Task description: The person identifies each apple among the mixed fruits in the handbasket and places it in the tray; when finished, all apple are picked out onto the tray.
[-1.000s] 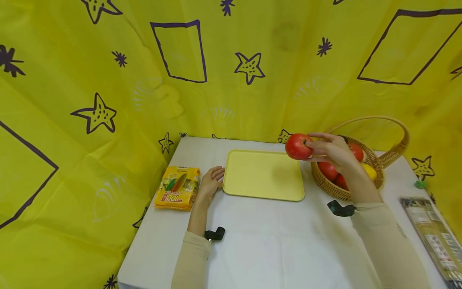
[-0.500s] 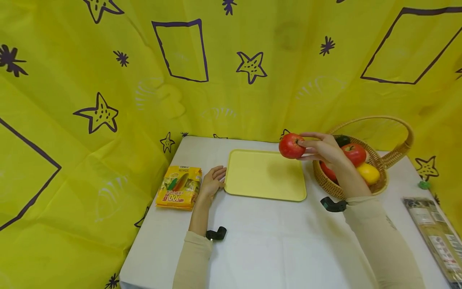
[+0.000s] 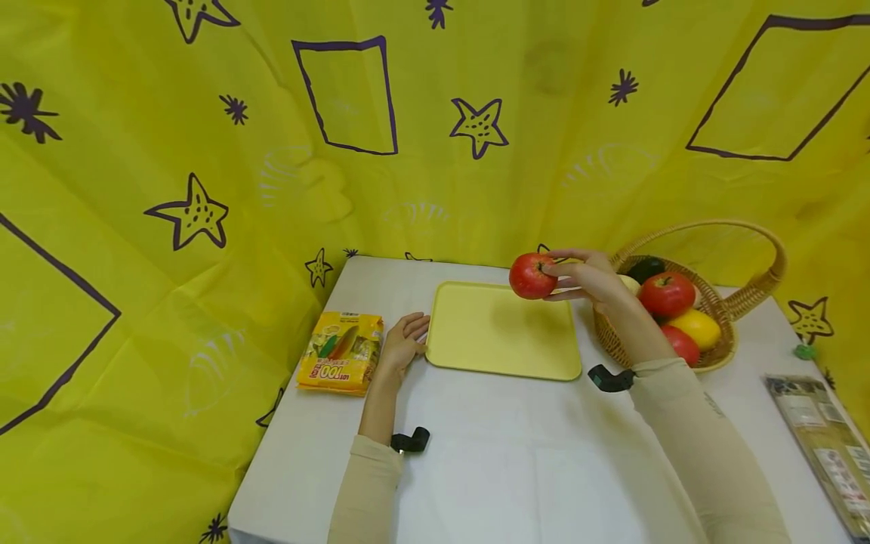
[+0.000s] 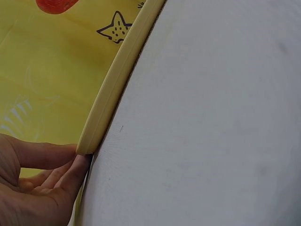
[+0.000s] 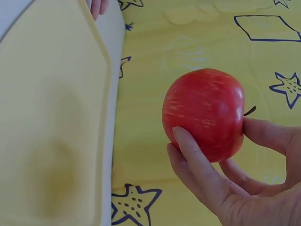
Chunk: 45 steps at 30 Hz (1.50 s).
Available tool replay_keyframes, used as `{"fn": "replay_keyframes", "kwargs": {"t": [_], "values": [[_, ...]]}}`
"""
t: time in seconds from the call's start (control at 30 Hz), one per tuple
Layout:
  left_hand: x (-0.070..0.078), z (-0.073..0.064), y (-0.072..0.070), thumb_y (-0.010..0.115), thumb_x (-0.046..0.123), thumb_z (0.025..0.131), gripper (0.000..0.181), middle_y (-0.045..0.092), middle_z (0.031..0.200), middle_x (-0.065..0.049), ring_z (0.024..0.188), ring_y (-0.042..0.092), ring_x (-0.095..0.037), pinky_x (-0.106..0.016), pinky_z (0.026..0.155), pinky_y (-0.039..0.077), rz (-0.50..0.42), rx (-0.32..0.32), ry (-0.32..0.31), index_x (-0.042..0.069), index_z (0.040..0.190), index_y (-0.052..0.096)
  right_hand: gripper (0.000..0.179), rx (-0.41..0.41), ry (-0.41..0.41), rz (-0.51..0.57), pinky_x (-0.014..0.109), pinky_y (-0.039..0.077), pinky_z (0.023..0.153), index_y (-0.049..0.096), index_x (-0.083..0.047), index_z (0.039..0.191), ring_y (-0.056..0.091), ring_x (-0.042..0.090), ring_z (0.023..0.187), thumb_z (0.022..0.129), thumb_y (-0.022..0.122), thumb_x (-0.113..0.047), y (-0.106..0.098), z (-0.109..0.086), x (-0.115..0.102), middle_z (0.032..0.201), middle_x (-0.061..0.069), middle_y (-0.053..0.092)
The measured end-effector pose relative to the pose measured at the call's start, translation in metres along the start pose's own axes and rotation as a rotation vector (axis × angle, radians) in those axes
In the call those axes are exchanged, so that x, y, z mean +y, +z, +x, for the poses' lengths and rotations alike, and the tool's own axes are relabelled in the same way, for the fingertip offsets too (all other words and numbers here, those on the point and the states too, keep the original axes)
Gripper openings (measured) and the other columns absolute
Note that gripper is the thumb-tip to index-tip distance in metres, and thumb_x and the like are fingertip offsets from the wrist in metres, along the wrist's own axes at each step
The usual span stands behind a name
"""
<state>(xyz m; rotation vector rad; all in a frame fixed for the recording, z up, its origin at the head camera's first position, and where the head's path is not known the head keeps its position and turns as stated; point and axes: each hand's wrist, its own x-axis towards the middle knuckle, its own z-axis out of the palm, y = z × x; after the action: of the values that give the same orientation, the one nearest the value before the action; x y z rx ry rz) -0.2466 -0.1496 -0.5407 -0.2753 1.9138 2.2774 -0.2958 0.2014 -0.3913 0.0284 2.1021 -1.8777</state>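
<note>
My right hand (image 3: 591, 279) holds a red apple (image 3: 533, 276) in the air over the far right part of a pale yellow tray (image 3: 503, 332). Seen from the right wrist, thumb and fingers (image 5: 200, 167) grip the apple (image 5: 204, 113) around its sides, with its dark stem facing the hand. At the tray's left edge is my left hand (image 3: 404, 344). In the left wrist view that hand (image 4: 42, 183) pinches the tray rim (image 4: 113, 89), thumb at its end and fingertips at its underside.
A wicker basket (image 3: 768, 283) with a tall handle stands right of the tray, holding red fruit (image 3: 668, 295), a yellow fruit (image 3: 695, 329) and a dark green one (image 3: 646, 268). A yellow printed bag (image 3: 343, 355) lies left. A flat plastic package (image 3: 819, 446) lies at the right edge.
My right hand has carried the apple leftward, away from the basket and further over the tray, uncovering more of the basket's fruit. The left hand stays at the tray edge.
</note>
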Motion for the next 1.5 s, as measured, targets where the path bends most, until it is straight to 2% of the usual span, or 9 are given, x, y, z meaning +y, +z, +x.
{"fn": "replay_keyframes", "kwargs": {"t": [0.17,0.33,0.47,0.63,0.97,1.2,1.5], "values": [[0.001,-0.002,0.003,0.049,-0.032,0.082,0.076,0.053,0.152,-0.022,0.143,0.049,-0.033,-0.041,0.113,0.048,-0.019,-0.013,0.003,-0.003,0.152,0.045,0.060,-0.008,0.002,-0.018,0.046,0.064,0.081,0.045,0.005,0.152,0.077,0.023,0.088,0.100,0.069,-0.012,0.008,0.005,0.001,0.132,0.020,0.057],[0.000,-0.002,0.006,0.049,-0.032,0.082,0.076,0.054,0.151,-0.021,0.143,0.050,-0.032,-0.043,0.113,0.048,-0.021,-0.014,-0.004,-0.002,0.152,0.046,0.061,-0.014,0.025,-0.036,0.045,0.063,0.083,0.043,0.005,0.153,0.076,0.024,0.089,0.100,0.067,-0.012,0.017,0.013,0.003,0.146,0.029,0.048],[-0.001,-0.003,0.007,0.049,-0.032,0.081,0.078,0.054,0.151,-0.020,0.143,0.050,-0.032,-0.042,0.113,0.048,-0.019,-0.012,-0.011,-0.002,0.152,0.046,0.061,-0.015,0.056,-0.013,0.049,0.062,0.087,0.043,0.004,0.153,0.076,0.029,0.092,0.100,0.068,-0.011,0.023,0.025,0.010,0.152,0.031,0.042],[0.001,-0.002,0.005,0.050,-0.032,0.081,0.078,0.055,0.151,-0.019,0.143,0.050,-0.031,-0.041,0.111,0.049,-0.007,-0.007,-0.010,-0.001,0.152,0.046,0.060,-0.030,0.060,-0.041,0.051,0.061,0.087,0.045,0.004,0.152,0.077,0.031,0.093,0.100,0.069,-0.013,0.034,0.038,0.017,0.150,0.031,0.047],[0.004,-0.001,0.001,0.052,-0.030,0.082,0.079,0.054,0.152,-0.018,0.144,0.049,-0.031,-0.041,0.112,0.049,0.006,-0.006,-0.020,0.001,0.154,0.044,0.057,-0.037,0.093,-0.039,0.056,0.056,0.095,0.048,0.005,0.149,0.067,0.051,0.115,0.099,0.068,-0.012,0.066,0.057,0.031,0.149,0.030,0.047],[0.004,-0.002,0.000,0.052,-0.030,0.083,0.078,0.054,0.152,-0.018,0.143,0.050,-0.030,-0.041,0.111,0.049,0.021,-0.001,-0.022,0.000,0.154,0.043,0.054,-0.026,0.113,-0.045,0.056,0.056,0.095,0.052,0.003,0.146,0.070,0.048,0.110,0.098,0.069,-0.012,0.082,0.066,0.042,0.148,0.028,0.050],[0.002,-0.002,0.000,0.051,-0.031,0.082,0.078,0.054,0.153,-0.019,0.144,0.050,-0.031,-0.041,0.112,0.048,0.002,-0.002,-0.017,0.000,0.153,0.045,0.054,-0.005,0.159,-0.040,0.054,0.057,0.095,0.053,0.001,0.147,0.069,0.045,0.110,0.098,0.071,-0.014,0.092,0.074,0.044,0.142,0.026,0.054]]}}
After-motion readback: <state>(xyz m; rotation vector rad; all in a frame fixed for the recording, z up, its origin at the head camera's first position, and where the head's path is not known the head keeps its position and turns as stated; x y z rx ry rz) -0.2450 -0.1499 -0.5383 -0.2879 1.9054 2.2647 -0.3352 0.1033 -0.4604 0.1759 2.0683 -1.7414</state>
